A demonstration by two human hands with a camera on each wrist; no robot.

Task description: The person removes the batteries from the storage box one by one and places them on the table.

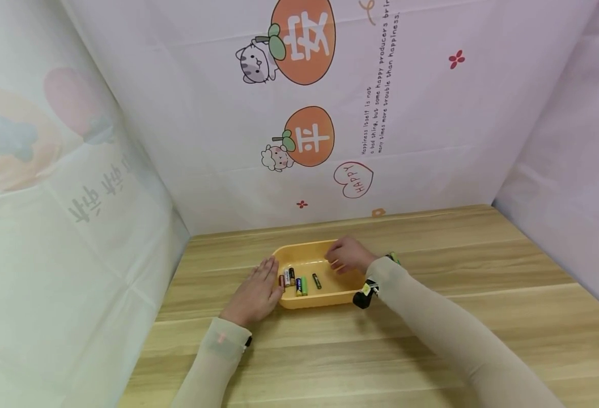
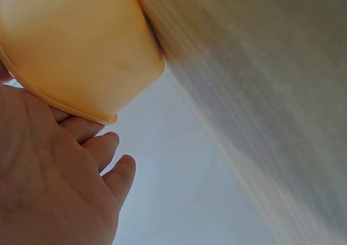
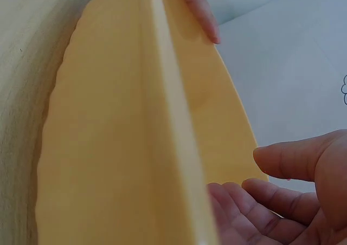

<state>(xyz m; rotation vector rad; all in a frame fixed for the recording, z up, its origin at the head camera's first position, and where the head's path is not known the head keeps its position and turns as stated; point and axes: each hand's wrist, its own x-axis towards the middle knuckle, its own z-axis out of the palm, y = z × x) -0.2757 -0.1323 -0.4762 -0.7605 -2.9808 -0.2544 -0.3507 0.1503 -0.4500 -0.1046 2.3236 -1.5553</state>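
A yellow tray (image 1: 317,301) stands on the wooden table. Several batteries lie in its left part, among them a blue one (image 1: 298,287), a light green one (image 1: 304,286) and a black one (image 1: 292,276). Apart from these, a small dark green battery (image 1: 317,281) lies nearer the middle. My left hand (image 1: 256,292) rests on the tray's left rim with its fingers extended; the left wrist view shows fingertips passing over the rim. Over the right part of the tray hovers my right hand (image 1: 348,255), fingers loosely bent. Nothing shows between its thumb and fingers (image 3: 271,199) in the right wrist view.
A printed white cloth (image 1: 217,170) hangs behind the table, with more cloth at the left and right sides. Bare wooden tabletop (image 1: 483,272) extends right of the tray and in front of it. A black strap device (image 1: 363,297) sits at my right wrist.
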